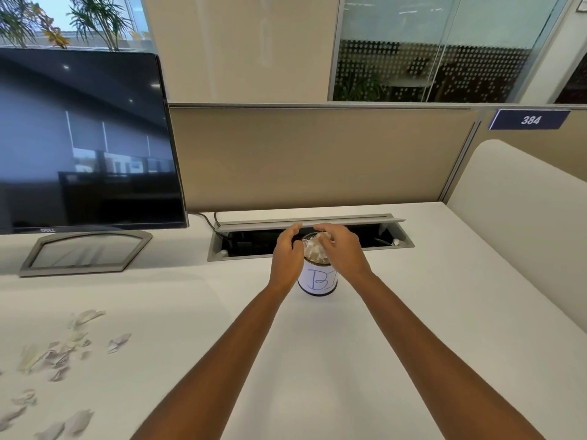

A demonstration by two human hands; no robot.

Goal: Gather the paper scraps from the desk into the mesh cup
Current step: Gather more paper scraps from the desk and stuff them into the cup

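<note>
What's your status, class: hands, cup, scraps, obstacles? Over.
Left hand beside mesh cup, grip unclear. Right hand pinches paper wad over cup mouth. Loose scraps lie on desk, far left. No obstruction seen.

Just the one camera here, worn on the head, so it's the person's own view looking forward and down across the worktop (428, 312). The lens is wide-angle and straight lines bow near the edges. Forearms come up from the bottom edge, and the left hand (287, 258) and right hand (344, 252) meet mid-frame at the mesh cup (317, 281), about arm's reach out. The monitor (85, 138) fills the upper left, the partition (317, 160) spans the back, and the paper scraps (57, 354) sit close in at lower left.
</note>
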